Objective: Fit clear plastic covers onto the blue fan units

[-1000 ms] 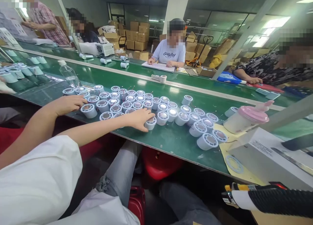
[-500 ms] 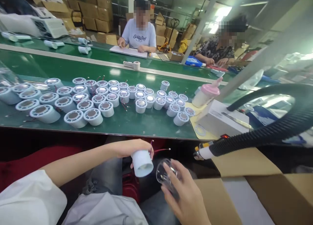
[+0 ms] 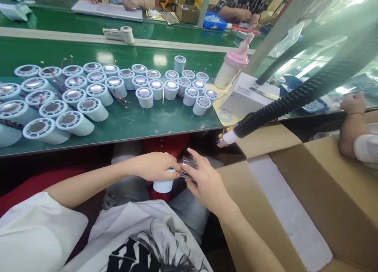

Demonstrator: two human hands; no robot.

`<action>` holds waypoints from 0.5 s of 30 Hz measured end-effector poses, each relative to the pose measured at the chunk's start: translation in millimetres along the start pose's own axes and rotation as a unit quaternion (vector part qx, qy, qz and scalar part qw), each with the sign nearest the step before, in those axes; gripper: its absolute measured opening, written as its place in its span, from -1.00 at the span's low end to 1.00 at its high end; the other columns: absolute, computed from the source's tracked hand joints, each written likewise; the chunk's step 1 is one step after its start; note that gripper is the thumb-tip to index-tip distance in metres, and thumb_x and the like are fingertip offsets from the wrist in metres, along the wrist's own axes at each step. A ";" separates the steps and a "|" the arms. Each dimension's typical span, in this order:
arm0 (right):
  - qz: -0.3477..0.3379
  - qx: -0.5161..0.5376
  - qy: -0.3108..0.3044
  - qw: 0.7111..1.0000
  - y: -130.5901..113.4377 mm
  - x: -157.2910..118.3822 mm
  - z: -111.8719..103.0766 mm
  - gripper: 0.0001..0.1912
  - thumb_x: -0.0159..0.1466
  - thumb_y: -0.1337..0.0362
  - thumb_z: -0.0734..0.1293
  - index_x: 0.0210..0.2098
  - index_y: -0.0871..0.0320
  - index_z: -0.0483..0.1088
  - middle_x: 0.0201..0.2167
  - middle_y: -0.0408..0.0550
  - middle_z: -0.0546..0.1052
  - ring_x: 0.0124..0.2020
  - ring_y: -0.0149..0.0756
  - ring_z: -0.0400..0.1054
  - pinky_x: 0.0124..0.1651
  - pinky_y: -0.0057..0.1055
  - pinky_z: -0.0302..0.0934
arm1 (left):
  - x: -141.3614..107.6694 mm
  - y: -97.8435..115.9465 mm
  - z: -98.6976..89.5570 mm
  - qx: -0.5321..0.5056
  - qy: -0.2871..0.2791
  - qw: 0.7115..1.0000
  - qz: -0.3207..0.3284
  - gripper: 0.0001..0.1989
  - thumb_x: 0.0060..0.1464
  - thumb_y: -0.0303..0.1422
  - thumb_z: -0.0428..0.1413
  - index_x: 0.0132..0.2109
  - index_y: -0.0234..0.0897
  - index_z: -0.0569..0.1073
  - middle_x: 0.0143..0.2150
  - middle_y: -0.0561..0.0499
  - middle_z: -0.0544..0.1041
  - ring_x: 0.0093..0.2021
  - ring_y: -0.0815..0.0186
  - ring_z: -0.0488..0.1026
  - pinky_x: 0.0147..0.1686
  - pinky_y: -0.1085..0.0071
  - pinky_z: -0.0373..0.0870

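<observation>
A pale blue cylinder (image 3: 163, 186) is in the left grip (image 3: 161, 165), above the person's lap and just off the near edge of the counter (image 3: 132, 122); the fingers are closed over its upper part. Beside it, the right grip (image 3: 208, 183) holds a clear cup (image 3: 189, 165) between thumb and fingers. The step in hand looks like working with both pieces at close quarters; the next move seems to call for a steady cylinder and careful alignment. Whether cup and cylinder touch, I cannot tell. Farther out, similar cylinders (image 3: 144, 97) crowd the counter, a hose (image 3: 265, 114) ends in a nozzle (image 3: 230, 137), and an open cardboard box (image 3: 245, 189) sits to the right.
</observation>
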State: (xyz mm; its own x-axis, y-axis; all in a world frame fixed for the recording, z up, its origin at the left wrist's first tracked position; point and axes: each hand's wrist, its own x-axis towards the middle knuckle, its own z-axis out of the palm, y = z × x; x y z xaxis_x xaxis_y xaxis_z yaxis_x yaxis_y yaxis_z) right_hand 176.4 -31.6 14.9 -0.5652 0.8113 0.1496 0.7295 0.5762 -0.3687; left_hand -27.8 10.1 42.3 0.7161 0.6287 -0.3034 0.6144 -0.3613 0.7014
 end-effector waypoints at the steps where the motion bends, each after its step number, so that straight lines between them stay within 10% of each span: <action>1: 0.016 0.028 -0.014 0.999 1.5 -0.4 1.0 -0.62 0.08 0.53 0.29 -0.17 0.04 0.47 0.19 0.06 0.27 0.04 -0.02 0.28 -0.17 -0.17 0.40 | 0.0 1.7 0.4 0.009 -0.001 1.000 0.004 -0.77 0.15 -0.29 -0.01 -0.26 -0.20 0.54 -0.28 0.03 0.54 -0.28 0.28 0.45 -0.26 0.43 0.29; 6: 0.087 0.249 -0.014 0.965 5.4 -2.6 -3.9 -0.96 0.14 0.33 0.39 -0.41 0.10 0.43 0.02 0.02 0.36 -0.02 -0.17 0.35 -0.07 -0.25 0.34 | -2.7 5.2 2.7 -0.046 0.128 0.991 0.004 -0.74 0.11 -0.22 0.09 -0.09 -0.24 0.45 -0.15 -0.01 0.46 -0.18 0.28 0.41 -0.16 0.39 0.31; 15: 0.195 0.454 0.061 0.867 5.8 -4.9 -13.8 -0.74 0.16 0.23 0.34 -0.62 0.15 0.37 -0.23 -0.01 0.37 -0.20 -0.25 0.38 -0.29 -0.41 0.33 | 2.4 -17.1 27.3 -0.102 0.182 0.971 0.121 -0.39 -0.21 -0.14 0.34 0.04 -0.14 0.47 -0.07 -0.09 0.35 -0.04 0.16 0.35 0.00 0.22 0.32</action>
State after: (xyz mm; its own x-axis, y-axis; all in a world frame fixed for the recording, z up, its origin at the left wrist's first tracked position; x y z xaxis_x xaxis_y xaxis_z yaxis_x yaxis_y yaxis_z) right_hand 188.7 -30.9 24.7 -0.2593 0.9630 -0.0731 0.2202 -0.0148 -0.9753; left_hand -27.6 -0.9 12.0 0.6444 0.7571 0.1076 0.3373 -0.4077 0.8485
